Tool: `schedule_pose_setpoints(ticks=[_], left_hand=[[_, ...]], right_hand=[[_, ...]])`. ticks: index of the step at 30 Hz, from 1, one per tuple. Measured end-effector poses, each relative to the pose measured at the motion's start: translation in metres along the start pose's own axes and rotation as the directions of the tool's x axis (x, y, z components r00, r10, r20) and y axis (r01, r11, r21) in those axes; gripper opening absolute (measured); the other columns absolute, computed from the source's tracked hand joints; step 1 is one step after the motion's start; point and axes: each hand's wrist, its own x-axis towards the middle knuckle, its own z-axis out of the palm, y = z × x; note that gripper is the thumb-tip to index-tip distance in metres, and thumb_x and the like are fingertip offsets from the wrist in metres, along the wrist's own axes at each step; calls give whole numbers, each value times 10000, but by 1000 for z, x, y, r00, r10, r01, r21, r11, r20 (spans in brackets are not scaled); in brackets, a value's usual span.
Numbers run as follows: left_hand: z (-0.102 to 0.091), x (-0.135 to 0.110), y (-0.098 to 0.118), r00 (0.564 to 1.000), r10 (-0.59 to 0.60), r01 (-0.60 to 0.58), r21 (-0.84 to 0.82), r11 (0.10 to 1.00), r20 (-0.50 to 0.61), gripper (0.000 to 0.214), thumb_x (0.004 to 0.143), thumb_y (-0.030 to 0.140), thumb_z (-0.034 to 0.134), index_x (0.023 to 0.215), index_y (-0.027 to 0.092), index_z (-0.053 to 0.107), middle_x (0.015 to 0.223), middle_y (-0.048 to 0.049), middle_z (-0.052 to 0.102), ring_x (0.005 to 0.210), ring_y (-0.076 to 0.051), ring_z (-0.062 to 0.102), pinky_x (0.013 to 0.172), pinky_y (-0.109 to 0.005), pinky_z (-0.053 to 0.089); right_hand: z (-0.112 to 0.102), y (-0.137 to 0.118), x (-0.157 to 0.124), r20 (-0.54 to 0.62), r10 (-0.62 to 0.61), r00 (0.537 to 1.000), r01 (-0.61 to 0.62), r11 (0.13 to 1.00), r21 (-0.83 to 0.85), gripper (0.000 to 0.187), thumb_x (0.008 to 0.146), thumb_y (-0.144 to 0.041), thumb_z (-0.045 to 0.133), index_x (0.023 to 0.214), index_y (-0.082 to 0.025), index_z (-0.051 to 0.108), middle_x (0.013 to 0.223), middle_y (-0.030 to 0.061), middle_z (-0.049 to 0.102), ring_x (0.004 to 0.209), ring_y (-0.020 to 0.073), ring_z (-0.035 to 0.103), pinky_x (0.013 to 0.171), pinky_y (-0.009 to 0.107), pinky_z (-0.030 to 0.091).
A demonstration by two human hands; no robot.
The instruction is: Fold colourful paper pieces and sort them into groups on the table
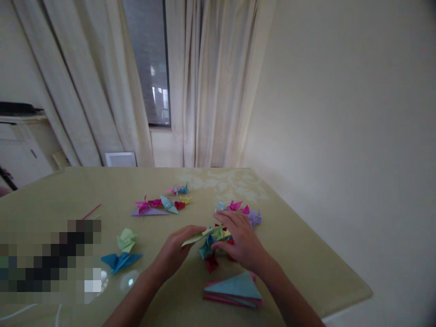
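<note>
My left hand (177, 252) pinches the near end of a pale yellow-green folded paper piece (200, 236) just above the table. My right hand (240, 243) lies over a heap of small origami figures (209, 252) in blue, green and red, its fingers curled down onto them; what they grip is hidden. Right in front of me lies a stack of folded paper triangles (235, 290), light blue on top with pink beneath.
A table with an olive-green cloth (299, 254) holds more origami: a pink, purple and blue group (158, 205), a small group (179, 189) further back, pink and lilac pieces (245, 211), a green figure (126, 240) and a blue one (120, 261). A pink stick (91, 211) lies left. Curtains and a wall stand behind.
</note>
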Motion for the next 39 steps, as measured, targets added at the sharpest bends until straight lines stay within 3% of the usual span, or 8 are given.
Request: schedule_pose_setpoints(ticks=[6,9,12,18,25,28,32,39], left_hand=[[0,0,-9,967,-178,161,-103,982,-182,213,1025,299,552,1180,235,681,1108,-74,772,1012,-205,754,883,-320,621],[0,0,-28,919,-277,253,-119,960,-282,272,1038,369,529,1253,223,609,1178,-104,735,1061,-231,738,894,-380,630],[-1,-4,-54,872,-287,345,80,935,-397,363,1033,379,505,1351,208,544,1285,-139,669,1179,-276,676,1020,-496,571],[0,-7,-82,823,-415,568,534,627,-388,447,981,276,515,1410,163,573,1582,-217,423,1419,-389,455,1103,-585,449],[0,14,-83,771,-536,600,677,427,-345,474,995,328,515,1427,147,589,1577,-203,480,1399,-375,478,1093,-544,429],[-1,14,-87,815,-463,557,692,459,-348,474,996,299,501,1432,133,582,1501,-196,565,1358,-352,516,1071,-517,443],[-4,9,-85,888,-196,443,663,604,-415,379,1008,269,482,1329,171,659,1370,-166,668,1270,-314,585,1079,-481,434],[8,8,-41,911,292,-105,523,846,-290,376,996,111,515,1301,253,683,1181,-89,768,1096,-226,699,989,-369,516]], right_hand=[[23,6,58,228,-110,967,91,991,94,141,923,-175,777,1058,-214,768,946,35,784,897,211,717,845,318,498],[28,18,74,178,-133,975,113,986,119,71,921,-145,755,961,-203,765,903,24,775,854,187,708,818,295,490],[19,45,93,27,-12,1000,11,1000,21,72,912,-123,730,922,-192,743,880,17,767,820,175,700,780,278,492],[-2,119,124,-246,162,956,-207,963,-171,166,979,-146,556,978,-215,708,1018,119,724,1002,291,644,952,471,446],[22,144,99,-126,168,978,-190,963,-190,78,878,-260,735,811,-271,696,912,79,733,882,279,671,824,411,505],[28,130,73,-158,150,976,-174,974,-147,136,963,-331,646,889,-240,714,964,81,740,936,264,672,856,393,510],[33,100,36,-287,124,950,-121,992,30,210,1038,-345,556,958,-225,708,973,82,724,957,251,658,880,380,510],[37,56,11,-174,94,980,-32,945,325,260,1031,-365,619,1247,-233,673,1155,102,710,1061,262,665,943,395,541]])
